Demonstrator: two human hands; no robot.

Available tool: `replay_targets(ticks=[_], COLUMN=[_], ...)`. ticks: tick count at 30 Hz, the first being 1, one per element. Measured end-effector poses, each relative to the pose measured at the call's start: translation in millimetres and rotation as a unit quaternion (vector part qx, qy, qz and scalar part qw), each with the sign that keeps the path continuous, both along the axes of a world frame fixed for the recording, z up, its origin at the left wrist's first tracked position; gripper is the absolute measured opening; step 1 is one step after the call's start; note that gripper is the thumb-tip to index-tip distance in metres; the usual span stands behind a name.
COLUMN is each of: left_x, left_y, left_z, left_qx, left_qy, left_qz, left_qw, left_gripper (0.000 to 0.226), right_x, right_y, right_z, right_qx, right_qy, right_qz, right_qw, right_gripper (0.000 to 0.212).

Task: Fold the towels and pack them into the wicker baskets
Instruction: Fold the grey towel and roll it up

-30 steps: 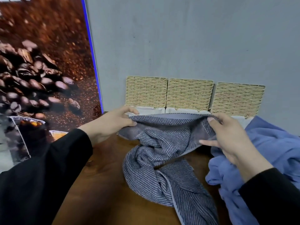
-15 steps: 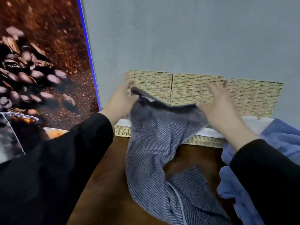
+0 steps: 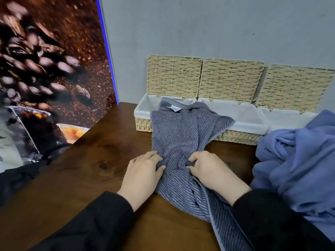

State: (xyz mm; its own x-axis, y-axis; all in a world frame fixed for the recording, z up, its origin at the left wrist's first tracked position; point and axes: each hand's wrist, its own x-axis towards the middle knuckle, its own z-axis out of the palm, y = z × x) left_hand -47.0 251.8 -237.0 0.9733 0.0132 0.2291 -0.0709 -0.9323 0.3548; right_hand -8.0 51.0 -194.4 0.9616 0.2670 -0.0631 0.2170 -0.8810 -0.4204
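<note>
Where half a second ago both hands held the striped towel (image 3: pixel 181 134) up by its top edge against the basket lids, that edge now lies dropped over the rim of the left basket (image 3: pixel 143 113), and the hands have come down to the towel's middle on the table (image 3: pixel 90 160); the left hand (image 3: pixel 143 171) grasps a bunch of the cloth between thumb and fingers, and the right hand (image 3: pixel 208 169) has its fingers curled into the folds just beside it; the towel thus runs from inside the left basket, down its front wall, across the table between the hands and off toward the near edge, twisted and unfolded. My reading is that it is being spread out along its length, with the far end parked on the basket, so the folding itself has not begun and nothing is packed; the middle basket (image 3: pixel 241 120) shows only its white liner, and of the right one only a strip shows behind the blue towel (image 3: pixel 299 160), which lies heaped at the right, untouched. As for writing: a small white tag (image 3: pixel 173 108) sits at the towel's top hem, too small to read; the coffee-bean poster (image 3: pixel 45 69) on the left shows no legible words.
</note>
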Motion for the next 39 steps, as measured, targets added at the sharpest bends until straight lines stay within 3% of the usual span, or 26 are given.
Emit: replay_targets(ticks=[3, 7, 9, 11, 14, 17, 21, 23, 25, 27, 29, 31, 33, 37, 39], left_x=[3, 8, 23, 43, 52, 26, 0, 2, 4, 6, 9, 11, 12, 1, -12], left_y=[-1, 16, 26, 30, 25, 8, -3, -1, -1, 1, 4, 6, 7, 10, 2], left_z=[1, 31, 52, 69, 79, 60, 14, 8, 8, 9, 13, 20, 23, 32, 46], left_qx=[-0.008, -0.124, -0.113, -0.068, -0.077, -0.147, -0.086, -0.084, -0.097, -0.151, -0.276, -0.437, -0.496, -0.392, -0.393], left_qy=[-0.037, -0.133, -0.153, -0.130, -0.095, -0.107, 0.020, 0.005, -0.026, -0.040, -0.061, -0.056, -0.047, -0.115, -0.050], left_qz=[-0.011, 0.008, 0.006, 0.018, 0.050, -0.022, -0.067, -0.053, -0.036, -0.010, 0.026, 0.046, 0.068, 0.088, 0.010], left_qw=[0.999, 0.983, 0.982, 0.989, 0.991, 0.983, 0.994, 0.995, 0.994, 0.988, 0.959, 0.897, 0.864, 0.908, 0.918], left_gripper=[0.011, 0.008, 0.013, 0.023, 0.032, 0.016, 0.048, 0.038, 0.018, 0.013, 0.021, 0.024, 0.020, 0.015, 0.035], right_x=[-3, 2, 5, 8, 3, -11, -25, -27, -30, -32, -33, -34, -37, -48, -52], right_y=[2, -19, -27, -26, -15, -6, 5, 11, 14, 14, 12, 10, 10, 15, 20], right_z=[-6, 30, 56, 69, 62, 37, 1, -12, -16, -18, -17, -10, 1, 13, 11], right_qx=[-0.028, 0.048, 0.087, 0.098, 0.122, 0.104, 0.049, -0.012, -0.021, -0.017, 0.023, 0.106, 0.181, 0.256, 0.275], right_qy=[-0.025, -0.063, -0.077, -0.109, -0.097, -0.073, -0.025, -0.059, -0.079, -0.085, -0.099, -0.152, -0.194, -0.166, -0.162], right_qz=[0.014, -0.034, -0.052, -0.049, -0.048, -0.042, 0.029, 0.043, 0.040, 0.046, 0.042, 0.032, 0.027, 0.029, 0.027], right_qw=[0.999, 0.996, 0.992, 0.988, 0.987, 0.991, 0.998, 0.997, 0.996, 0.995, 0.994, 0.982, 0.964, 0.952, 0.947], right_gripper=[0.009, 0.017, 0.009, 0.010, 0.035, 0.020, 0.039, 0.028, 0.018, 0.019, 0.019, 0.019, 0.018, 0.020, 0.018])
